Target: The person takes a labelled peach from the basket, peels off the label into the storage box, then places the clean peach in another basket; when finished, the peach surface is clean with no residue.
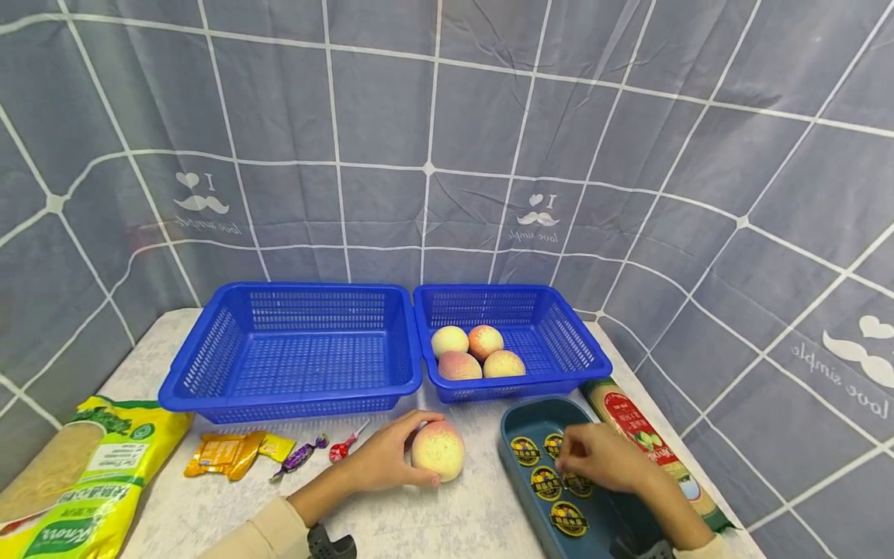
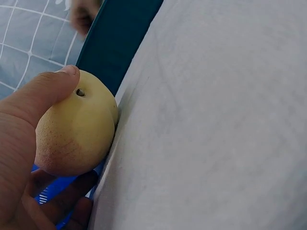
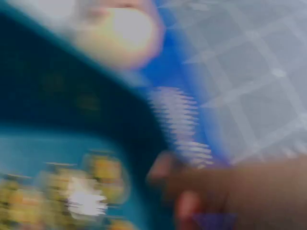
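My left hand (image 1: 412, 460) grips a pink-yellow peach (image 1: 438, 451) that rests on the table in front of the baskets. The left wrist view shows my thumb (image 2: 45, 91) lying over the peach (image 2: 79, 132) near its stem hole. My right hand (image 1: 595, 458) hovers over a dark teal tray (image 1: 518, 419) holding round yellow-and-black stickers (image 1: 569, 518). Its bent fingertips sit on the stickers, and whether they pinch one is hidden. The right wrist view is blurred, showing only the fingers (image 3: 192, 189), the tray (image 3: 53, 91) and the stickers (image 3: 98, 179).
Two blue baskets stand at the back: the left basket (image 1: 209, 365) is empty, the right basket (image 1: 573, 341) holds several peaches (image 1: 475, 353). A yellow bag (image 1: 84, 473), orange packets (image 1: 233, 453), a purple candy (image 1: 300, 454) and a red lollipop (image 1: 345, 446) lie left. A pasta pack (image 1: 642, 435) lies beside the tray.
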Demonstrator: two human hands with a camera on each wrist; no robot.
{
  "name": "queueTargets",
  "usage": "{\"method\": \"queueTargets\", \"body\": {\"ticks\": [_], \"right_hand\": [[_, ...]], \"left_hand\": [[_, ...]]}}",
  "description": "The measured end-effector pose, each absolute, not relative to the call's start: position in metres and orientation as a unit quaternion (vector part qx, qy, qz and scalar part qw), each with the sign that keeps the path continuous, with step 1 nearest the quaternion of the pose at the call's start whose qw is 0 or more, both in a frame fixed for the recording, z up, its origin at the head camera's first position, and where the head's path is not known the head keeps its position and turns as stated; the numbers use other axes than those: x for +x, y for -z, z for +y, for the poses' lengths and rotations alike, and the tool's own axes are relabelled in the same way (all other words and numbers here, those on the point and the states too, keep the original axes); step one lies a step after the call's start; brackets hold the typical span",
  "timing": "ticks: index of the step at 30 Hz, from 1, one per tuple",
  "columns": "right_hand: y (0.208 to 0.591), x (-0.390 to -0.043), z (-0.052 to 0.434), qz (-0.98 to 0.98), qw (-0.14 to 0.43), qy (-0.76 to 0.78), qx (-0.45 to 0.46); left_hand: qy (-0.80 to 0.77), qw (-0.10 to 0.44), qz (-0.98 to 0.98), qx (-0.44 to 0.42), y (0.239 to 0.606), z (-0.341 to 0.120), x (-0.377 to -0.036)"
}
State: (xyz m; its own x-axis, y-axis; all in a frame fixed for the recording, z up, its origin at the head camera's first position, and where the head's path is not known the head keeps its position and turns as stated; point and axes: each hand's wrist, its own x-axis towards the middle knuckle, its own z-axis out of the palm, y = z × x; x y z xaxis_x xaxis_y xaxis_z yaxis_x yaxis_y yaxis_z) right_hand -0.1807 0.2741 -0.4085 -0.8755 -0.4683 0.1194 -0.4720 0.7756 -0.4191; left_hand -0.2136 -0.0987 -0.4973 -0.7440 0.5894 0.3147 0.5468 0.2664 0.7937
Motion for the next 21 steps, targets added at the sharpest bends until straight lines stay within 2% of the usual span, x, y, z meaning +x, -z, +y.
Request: {"method": "queueTargets", "body": {"ticks": [2,5,7,11,16,21], "right_hand": [[0.395,-0.2,0.285,-0.908,0.075,-0.278,0.303],[0.383,-0.233,0.306,-0.89,0.165,-0.301,0.3],[0.382,-0.254,0.319,-0.897,0.161,-0.312,0.27],[0.393,-0.282,0.341,-0.92,0.105,-0.312,0.211],[0.41,-0.287,0.358,-0.929,0.065,-0.329,0.155],[0.418,-0.288,0.361,-0.912,0.042,-0.385,0.132]], "left_hand": [[-0.488,0.022,0.795,0.358,0.497,-0.098,-0.213],[-0.49,0.023,0.796,0.355,0.496,-0.098,-0.213],[-0.493,0.021,0.792,0.36,0.496,-0.097,-0.213],[-0.506,0.028,0.776,0.377,0.491,-0.094,-0.21],[-0.521,0.036,0.758,0.391,0.468,-0.084,-0.205],[-0.536,0.006,0.737,0.412,0.423,-0.068,-0.216]]}}
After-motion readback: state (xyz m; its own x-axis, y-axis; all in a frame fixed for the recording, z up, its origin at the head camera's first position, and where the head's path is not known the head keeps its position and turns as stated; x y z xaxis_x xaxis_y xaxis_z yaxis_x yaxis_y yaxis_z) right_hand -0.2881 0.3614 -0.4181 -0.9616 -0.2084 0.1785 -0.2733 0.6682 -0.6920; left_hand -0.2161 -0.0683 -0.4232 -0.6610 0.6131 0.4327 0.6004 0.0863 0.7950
